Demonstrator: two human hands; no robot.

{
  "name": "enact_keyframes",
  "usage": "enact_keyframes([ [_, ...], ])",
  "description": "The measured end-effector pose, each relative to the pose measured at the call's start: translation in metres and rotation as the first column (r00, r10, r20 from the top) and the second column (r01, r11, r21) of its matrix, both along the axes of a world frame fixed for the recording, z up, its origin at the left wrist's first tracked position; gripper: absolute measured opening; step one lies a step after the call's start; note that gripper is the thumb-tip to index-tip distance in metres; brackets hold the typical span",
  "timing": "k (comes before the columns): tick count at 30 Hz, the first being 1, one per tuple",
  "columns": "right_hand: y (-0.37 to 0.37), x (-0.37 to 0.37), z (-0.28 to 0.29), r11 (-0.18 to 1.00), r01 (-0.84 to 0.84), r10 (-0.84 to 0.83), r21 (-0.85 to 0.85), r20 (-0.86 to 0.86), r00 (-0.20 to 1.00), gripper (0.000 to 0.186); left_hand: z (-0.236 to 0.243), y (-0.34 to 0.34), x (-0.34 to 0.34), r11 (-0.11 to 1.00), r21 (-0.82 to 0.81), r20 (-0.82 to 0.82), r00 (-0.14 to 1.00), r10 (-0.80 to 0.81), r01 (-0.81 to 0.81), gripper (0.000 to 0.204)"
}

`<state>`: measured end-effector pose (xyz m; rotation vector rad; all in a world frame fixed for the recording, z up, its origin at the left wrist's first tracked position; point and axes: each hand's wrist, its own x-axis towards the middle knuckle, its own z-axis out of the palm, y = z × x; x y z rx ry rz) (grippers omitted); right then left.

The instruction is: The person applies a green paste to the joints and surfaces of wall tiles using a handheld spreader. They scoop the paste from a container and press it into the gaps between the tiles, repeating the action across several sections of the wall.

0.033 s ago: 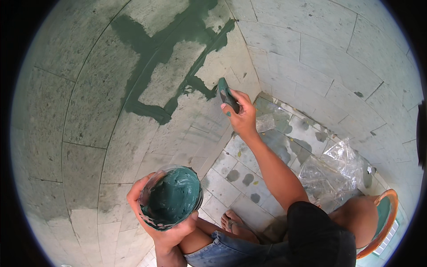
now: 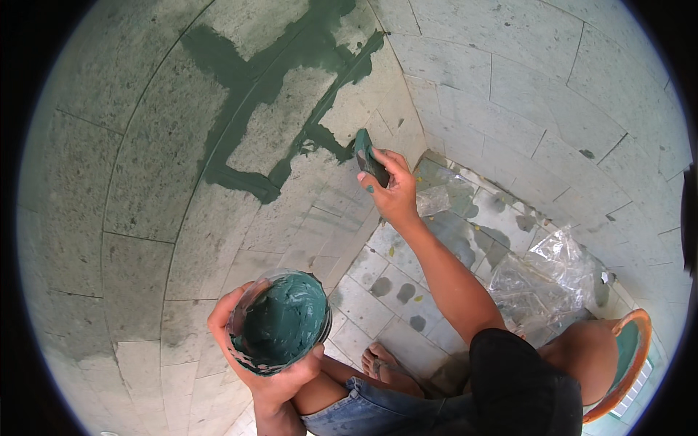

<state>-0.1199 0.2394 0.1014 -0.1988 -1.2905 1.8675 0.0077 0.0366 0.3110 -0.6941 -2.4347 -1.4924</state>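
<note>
My left hand [image 2: 229,327] is closed around a round clear tub [image 2: 283,316] of thick dark green paste. My right hand [image 2: 392,182] grips a small dark, flat-edged tool [image 2: 367,156] smeared with green, against or very near the tiled left wall [image 2: 138,182]. Just beside the tool, a branching patch of green paste [image 2: 258,131] runs along the wall's seams, leaving bare patches of stone between. Some green is smeared on my right thumb. Whether the tool touches the wall is hard to tell.
A second tiled wall [image 2: 531,109] meets the first at a corner. On the spotted tile floor [image 2: 371,276] lies crumpled clear plastic [image 2: 538,280]. An orange-rimmed container [image 2: 640,327] with green inside stands at lower right. My sandalled foot [image 2: 382,363] is below.
My right hand and the tool have shifted very slightly left and down, with the thumb a little further left. My left hand and the tub look the same.
</note>
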Motion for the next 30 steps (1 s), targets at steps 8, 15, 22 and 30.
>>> enact_keyframes([
  [8, -0.019, 0.02, -0.006, 0.985, -0.069, 0.075, 0.156, -0.033, 0.997, 0.046, 0.0, 0.003, -0.001, 1.0, 0.01, 0.012, 1.0, -0.008, 0.008, 0.093],
  [15, -0.021, 0.003, 0.007, 0.951, 0.069, -0.098, 0.301, 0.082, 0.992, 0.053, -0.001, 0.003, -0.002, 1.0, -0.026, 0.012, 1.0, -0.009, 0.009, 0.093],
  [22, 0.012, 0.021, -0.008, 0.933, -0.343, 0.336, -0.108, -0.073, 0.939, 0.051, -0.002, 0.002, -0.004, 1.0, -0.005, 0.027, 0.999, -0.018, 0.018, 0.094],
  [30, 0.0, 0.012, 0.003, 0.963, -0.12, 0.088, 0.24, 0.138, 0.987, 0.051, -0.003, 0.004, -0.005, 0.999, -0.035, 0.011, 0.999, -0.037, 0.037, 0.095],
])
